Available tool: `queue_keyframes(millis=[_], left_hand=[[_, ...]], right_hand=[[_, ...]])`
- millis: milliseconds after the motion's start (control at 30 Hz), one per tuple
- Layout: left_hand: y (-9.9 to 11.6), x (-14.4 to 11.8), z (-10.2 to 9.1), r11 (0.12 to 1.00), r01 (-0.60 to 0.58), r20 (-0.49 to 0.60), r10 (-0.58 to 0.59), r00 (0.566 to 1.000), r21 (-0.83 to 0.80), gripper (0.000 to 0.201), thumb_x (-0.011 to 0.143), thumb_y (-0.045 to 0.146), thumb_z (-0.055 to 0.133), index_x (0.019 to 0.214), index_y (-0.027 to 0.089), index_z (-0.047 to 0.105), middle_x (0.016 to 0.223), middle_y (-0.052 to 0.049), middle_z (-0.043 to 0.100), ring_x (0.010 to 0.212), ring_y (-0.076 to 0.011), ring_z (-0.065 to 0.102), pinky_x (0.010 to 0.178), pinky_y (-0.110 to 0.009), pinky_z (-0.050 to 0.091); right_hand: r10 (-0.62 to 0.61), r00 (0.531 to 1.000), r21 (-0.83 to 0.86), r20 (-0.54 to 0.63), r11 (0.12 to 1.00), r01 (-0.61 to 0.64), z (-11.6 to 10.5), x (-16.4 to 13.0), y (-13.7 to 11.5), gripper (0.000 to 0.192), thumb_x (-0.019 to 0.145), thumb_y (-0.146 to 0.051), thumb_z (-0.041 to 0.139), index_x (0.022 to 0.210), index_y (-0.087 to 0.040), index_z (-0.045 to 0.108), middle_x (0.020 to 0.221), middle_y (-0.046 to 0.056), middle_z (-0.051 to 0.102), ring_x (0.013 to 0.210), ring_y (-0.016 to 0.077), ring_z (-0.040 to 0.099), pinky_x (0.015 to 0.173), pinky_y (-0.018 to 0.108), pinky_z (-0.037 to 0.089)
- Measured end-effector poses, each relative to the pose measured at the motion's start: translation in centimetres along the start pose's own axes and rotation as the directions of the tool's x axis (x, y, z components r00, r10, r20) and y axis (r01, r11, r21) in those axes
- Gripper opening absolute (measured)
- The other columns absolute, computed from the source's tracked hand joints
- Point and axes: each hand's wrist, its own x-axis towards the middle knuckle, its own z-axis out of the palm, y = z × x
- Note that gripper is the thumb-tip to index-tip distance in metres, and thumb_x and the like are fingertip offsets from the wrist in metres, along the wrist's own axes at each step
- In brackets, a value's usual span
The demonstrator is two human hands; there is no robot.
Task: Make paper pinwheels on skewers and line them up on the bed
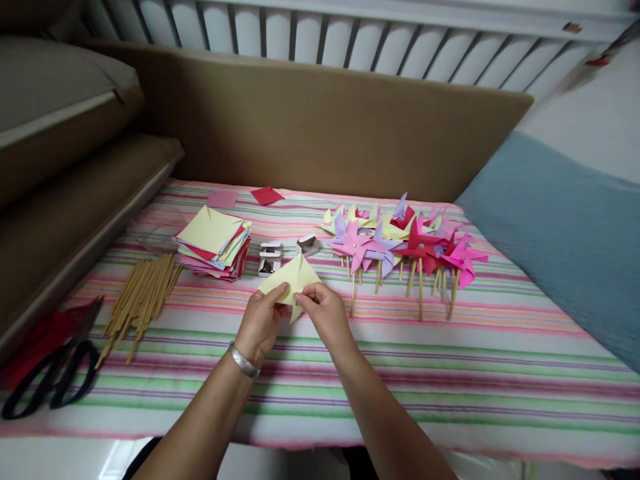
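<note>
Lower corner of the yellow paper (293, 280) disappearing behind the hands, fingertips tucking out of sight under it, small boxes (271, 259) just beside it too tiny to read, scissors (47, 380) far left blurring.

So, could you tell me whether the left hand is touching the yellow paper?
Touching. The head view shows the left hand pinching the lower edge of the folded yellow paper, with the right hand gripping it alongside.

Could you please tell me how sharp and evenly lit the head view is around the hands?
Head view: soft, even light, no glare; left hand, right hand and yellow paper reasonably sharp; top right corner smeared; radiator slats bowed by the lens.
</note>
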Motion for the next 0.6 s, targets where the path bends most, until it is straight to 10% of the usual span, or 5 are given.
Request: queue_keyframes(millis=[367,600], left_hand=[[-0.4,0.2,0.0,0.992,-0.036,-0.077,0.046,0.996,0.124,0.04,0.049,0.015,0.079,0.088,0.014,0.068,0.08,-0.004,0.071,0.063,-0.0133,0.062,0.055,-0.023,0.045],[1.1,0.5,-1.0,0.97,0.049,-0.007,-0.049,0.999,0.238,0.049,0.047,0.017,0.08,0.094,0.012,0.067,0.085,-0.008,0.072,0.071,-0.0188,0.064,0.06,-0.027,0.048]], right_hand=[[-0.055,0.998,-0.185,-0.024,0.981,0.05,0.0,-0.2,0.2,0.011,0.068,-0.03,0.062,0.069,-0.02,0.059,0.061,-0.002,0.061,0.058,0.0145,0.057,0.055,0.025,0.044],[0.018,0.999,-0.046,-0.051,0.999,-0.021,-2.8,1.1,-1.2,0.052,0.061,-0.031,0.072,0.11,-0.022,0.057,0.102,0.007,0.066,0.1,0.0241,0.06,0.082,0.038,0.047]])
